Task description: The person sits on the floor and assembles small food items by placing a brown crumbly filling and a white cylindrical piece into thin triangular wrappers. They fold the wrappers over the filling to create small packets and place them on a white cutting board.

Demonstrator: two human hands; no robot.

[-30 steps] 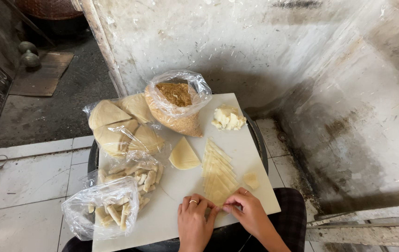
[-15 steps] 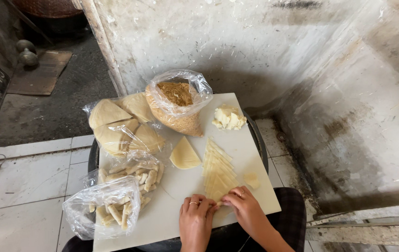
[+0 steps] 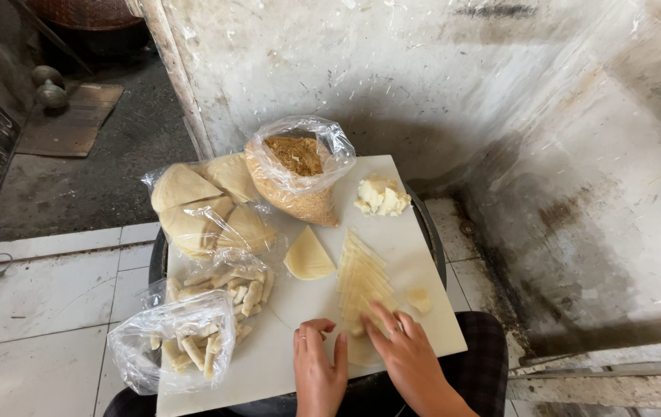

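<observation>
Left hand [image 3: 319,369] lay open, flat on white board [image 3: 431,262] | right hand [image 3: 401,351] pressed open fingers on fanned pastry wedges [image 3: 361,279] | crumb bag [image 3: 296,171], wedge bag [image 3: 203,205], roll bag [image 3: 180,344] crowded left.

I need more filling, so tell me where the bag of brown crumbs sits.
In the head view, the bag of brown crumbs lies at the far edge of the white board, between the bagged wedges on its left and the small pale pile on its right.

stained grey concrete wall [image 3: 423,69], white tiled floor [image 3: 45,309], soft daylight
</observation>
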